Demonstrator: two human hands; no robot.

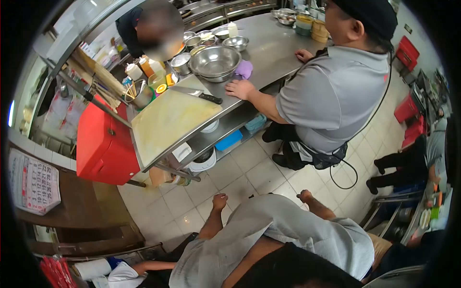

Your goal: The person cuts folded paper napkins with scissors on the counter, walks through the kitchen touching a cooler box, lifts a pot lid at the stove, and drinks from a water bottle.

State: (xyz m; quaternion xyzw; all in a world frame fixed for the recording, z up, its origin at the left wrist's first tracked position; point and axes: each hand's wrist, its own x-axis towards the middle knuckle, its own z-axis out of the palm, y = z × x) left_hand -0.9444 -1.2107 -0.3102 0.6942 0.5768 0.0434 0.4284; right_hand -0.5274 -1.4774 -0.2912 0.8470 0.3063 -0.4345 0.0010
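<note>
And there, over the floor, hung the left hand [220, 201], grip curled shut; the right hand's [305, 196] grip I couldn't read. The knife [210, 99] lay unheld across the far edge of the cutting board [168, 126], on the table [276, 50]: handwork seemingly idle, progress unclear.

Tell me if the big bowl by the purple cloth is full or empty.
Empty: bare, shiny metal shows across the inside of the big bowl, down to its bottom.

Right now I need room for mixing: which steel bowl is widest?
The uppermost bowl right beside the purple cloth; it is clearly broader than any other.
</note>
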